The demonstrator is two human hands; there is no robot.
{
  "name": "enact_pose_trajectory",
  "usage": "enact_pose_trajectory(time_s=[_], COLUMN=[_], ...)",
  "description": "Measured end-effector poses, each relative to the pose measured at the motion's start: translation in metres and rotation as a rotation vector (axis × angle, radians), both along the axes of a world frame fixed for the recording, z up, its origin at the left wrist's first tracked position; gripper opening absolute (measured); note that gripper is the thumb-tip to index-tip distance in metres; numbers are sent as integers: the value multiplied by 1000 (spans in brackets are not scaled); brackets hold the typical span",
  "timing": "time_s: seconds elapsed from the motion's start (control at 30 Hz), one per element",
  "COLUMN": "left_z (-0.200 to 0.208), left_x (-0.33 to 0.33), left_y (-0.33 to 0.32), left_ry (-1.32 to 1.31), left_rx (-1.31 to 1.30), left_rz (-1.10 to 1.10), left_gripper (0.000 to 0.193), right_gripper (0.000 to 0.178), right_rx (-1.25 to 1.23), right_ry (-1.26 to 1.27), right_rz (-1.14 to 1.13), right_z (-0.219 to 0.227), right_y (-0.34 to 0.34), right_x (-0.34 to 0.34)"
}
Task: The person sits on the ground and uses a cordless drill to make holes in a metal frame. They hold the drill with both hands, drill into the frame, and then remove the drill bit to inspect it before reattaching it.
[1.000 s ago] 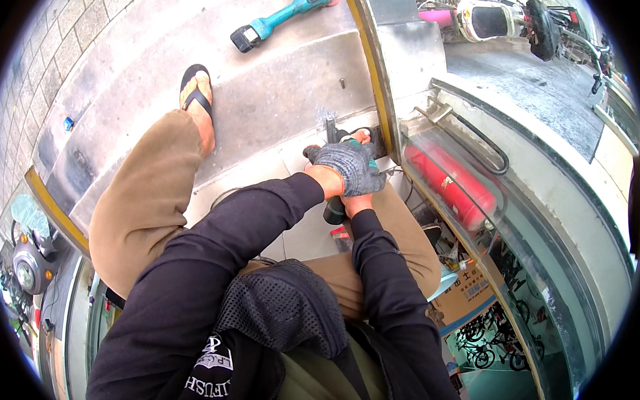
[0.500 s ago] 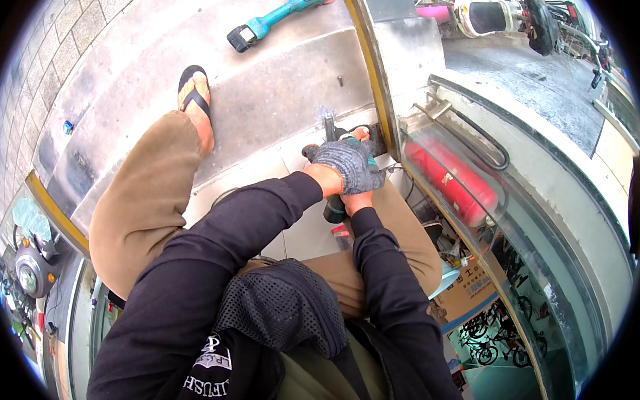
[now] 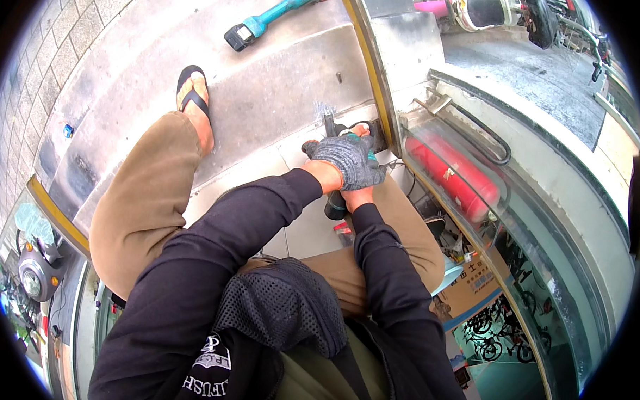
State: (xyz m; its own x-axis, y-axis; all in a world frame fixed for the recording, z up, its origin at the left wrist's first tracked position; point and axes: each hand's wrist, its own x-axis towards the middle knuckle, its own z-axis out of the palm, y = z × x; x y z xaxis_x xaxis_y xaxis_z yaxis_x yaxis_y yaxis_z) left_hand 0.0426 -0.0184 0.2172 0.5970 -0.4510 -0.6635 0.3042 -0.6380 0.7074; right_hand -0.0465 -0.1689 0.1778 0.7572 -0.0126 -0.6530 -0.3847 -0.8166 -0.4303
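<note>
A black, round-bodied hand tool [image 3: 336, 206], largely hidden by the hands, is held low over the pale tiled floor [image 3: 290, 241], its dark front end at the lower edge of the grey stone step [image 3: 289, 79], near that step's right corner. The left hand [image 3: 346, 162], in a grey knitted glove, looks closed over its middle. The right hand [image 3: 359, 196] sits beneath, mostly covered; I cannot tell how its fingers stand. The tool is probably stiff and fairly heavy, best held around the thick body, clear of the front end. Just beside that end is a foot in a black flip-flop [image 3: 362, 131]. Farther off, a teal cordless tool [image 3: 277, 16] lies toward the step's far edge; rightward, behind glass, lies a red metal cylinder [image 3: 453, 178].
</note>
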Motion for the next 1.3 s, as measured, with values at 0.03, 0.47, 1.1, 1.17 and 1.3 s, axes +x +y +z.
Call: enact_pose_trajectory(time_s=[0.03,0.47,1.1,1.17,1.3], left_z=[0,5,-1,4,15], left_x=[0,4,2,3,15], left_y=[-1,3,-1,2,10], left_ry=[-6,-6,-29,-4,71], left_rx=[-3,-23,-19,-33,-21], left_rz=[14,64,54,35,-28], left_gripper=[89,81,82,81,82], right_gripper=[69,67,46,47,62], right_rx=[0,-22,20,3,38], right_ry=[-14,42,-130,-145,-41], right_rz=[0,-6,-18,10,-70], right_z=[1,-6,-19,-20,-20], right_y=[1,-3,-9,-11,-11], right_x=[2,-2,-11,-16,-13])
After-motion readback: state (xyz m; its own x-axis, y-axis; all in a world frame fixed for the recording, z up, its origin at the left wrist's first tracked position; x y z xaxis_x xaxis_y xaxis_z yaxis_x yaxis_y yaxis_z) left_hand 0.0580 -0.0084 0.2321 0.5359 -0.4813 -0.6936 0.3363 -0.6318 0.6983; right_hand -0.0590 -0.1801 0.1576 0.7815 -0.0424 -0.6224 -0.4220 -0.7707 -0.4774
